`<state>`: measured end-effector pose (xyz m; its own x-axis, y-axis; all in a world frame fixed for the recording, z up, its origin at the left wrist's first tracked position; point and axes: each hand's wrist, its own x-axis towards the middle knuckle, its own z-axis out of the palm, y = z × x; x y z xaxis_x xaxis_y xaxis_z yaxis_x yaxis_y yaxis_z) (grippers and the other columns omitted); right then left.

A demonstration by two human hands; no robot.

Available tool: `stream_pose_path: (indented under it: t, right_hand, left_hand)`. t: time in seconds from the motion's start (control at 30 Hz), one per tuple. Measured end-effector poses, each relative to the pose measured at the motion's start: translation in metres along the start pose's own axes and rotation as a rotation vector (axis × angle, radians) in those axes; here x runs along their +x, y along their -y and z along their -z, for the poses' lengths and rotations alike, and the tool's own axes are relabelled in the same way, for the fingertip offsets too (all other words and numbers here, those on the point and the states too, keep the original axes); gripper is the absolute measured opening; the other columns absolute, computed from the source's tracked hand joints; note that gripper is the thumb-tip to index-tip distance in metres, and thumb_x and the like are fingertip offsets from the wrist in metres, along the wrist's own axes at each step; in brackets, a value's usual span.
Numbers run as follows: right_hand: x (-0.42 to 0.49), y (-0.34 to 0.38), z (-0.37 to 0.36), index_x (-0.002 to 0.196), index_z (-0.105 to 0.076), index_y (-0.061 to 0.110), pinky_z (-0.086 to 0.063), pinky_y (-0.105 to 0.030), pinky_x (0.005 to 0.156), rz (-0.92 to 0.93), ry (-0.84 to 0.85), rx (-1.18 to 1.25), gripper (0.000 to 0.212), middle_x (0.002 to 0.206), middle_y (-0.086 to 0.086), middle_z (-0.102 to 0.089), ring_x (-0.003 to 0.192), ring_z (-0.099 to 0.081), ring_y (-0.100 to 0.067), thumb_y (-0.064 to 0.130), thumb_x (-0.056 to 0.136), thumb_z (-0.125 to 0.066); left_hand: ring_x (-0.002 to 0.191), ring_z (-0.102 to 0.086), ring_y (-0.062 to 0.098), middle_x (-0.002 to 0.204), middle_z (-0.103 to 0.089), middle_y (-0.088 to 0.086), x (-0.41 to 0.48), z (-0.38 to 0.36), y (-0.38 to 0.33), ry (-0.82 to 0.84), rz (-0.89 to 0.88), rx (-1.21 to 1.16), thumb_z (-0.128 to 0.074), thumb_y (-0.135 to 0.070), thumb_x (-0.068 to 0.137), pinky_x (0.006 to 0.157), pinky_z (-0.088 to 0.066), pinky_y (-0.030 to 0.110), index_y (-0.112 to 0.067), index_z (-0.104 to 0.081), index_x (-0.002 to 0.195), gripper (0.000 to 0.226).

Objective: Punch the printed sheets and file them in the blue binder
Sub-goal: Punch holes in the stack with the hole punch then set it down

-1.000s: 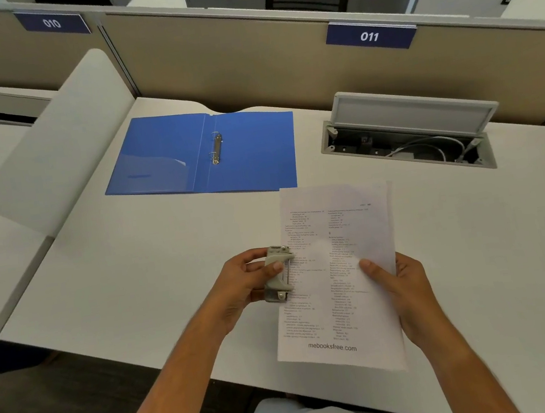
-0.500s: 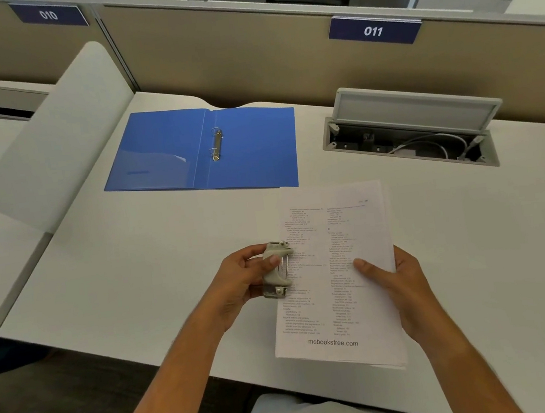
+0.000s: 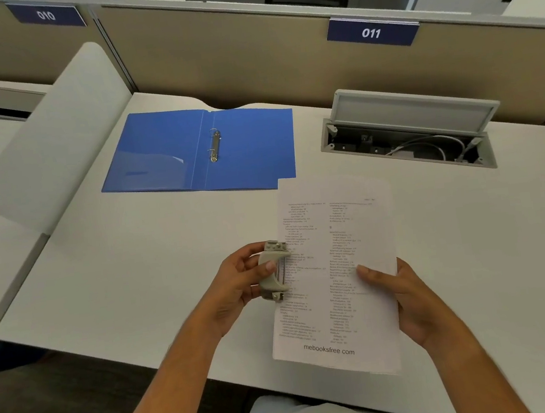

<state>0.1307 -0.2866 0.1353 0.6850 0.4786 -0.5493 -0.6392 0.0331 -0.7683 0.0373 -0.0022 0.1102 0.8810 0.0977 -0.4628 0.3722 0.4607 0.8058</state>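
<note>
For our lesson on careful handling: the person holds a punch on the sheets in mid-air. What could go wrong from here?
1. The sheets are held off the desk, so the holes may land crooked.
2. The punch may sit off-centre, so the holes could miss the binder rings.

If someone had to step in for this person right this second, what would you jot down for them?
Left hand: holds the punch, clamped on the sheets' left edge.
Right hand: holds the sheets by their right edge, above the desk.
Binder: open flat at the back of the desk, rings bare, nothing filed.
Done: punch set on the sheets. Whether the holes are cut cannot be seen.
Left: finish punching, then thread the sheets onto the rings.
</note>
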Motion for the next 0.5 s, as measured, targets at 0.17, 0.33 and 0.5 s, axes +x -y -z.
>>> stream_pose_path:
  t: [0.17, 0.33, 0.5]
  right_hand:
    - [-0.004, 0.002, 0.001, 0.141, -0.068, 0.015, -0.066, -0.055, 0.096, 0.038, 0.005, -0.026, 0.042, 0.133, -0.014, -0.079, 0.119, -0.077, -0.040, 0.007, 0.100, -0.070]
    - [0.000, 0.003, 0.005, 0.134, -0.071, 0.015, -0.066, -0.058, 0.094, 0.139, -0.151, -0.166, 0.038, 0.125, -0.009, -0.083, 0.111, -0.081, -0.036, 0.012, 0.097, -0.078]
    - [0.003, 0.002, 0.007, 0.132, -0.072, 0.019, -0.067, -0.059, 0.091, 0.177, -0.240, -0.236, 0.037, 0.121, -0.004, -0.084, 0.105, -0.082, -0.031, 0.018, 0.096, -0.081]
  left_hand:
    - [0.111, -0.076, 0.028, 0.128, -0.077, 0.011, -0.001, -0.001, 0.001, -0.012, -0.037, 0.050, -0.078, -0.015, 0.087, 0.086, -0.067, 0.047, -0.011, -0.064, 0.139, 0.054]
    - [0.116, -0.075, 0.031, 0.128, -0.078, 0.008, 0.000, -0.006, -0.001, -0.044, -0.070, 0.123, -0.082, -0.016, 0.085, 0.089, -0.066, 0.048, -0.014, -0.067, 0.137, 0.054]
    - [0.119, -0.074, 0.032, 0.129, -0.077, 0.009, 0.000, -0.014, -0.001, -0.062, -0.092, 0.150, -0.084, -0.016, 0.084, 0.096, -0.063, 0.056, -0.016, -0.068, 0.136, 0.054]
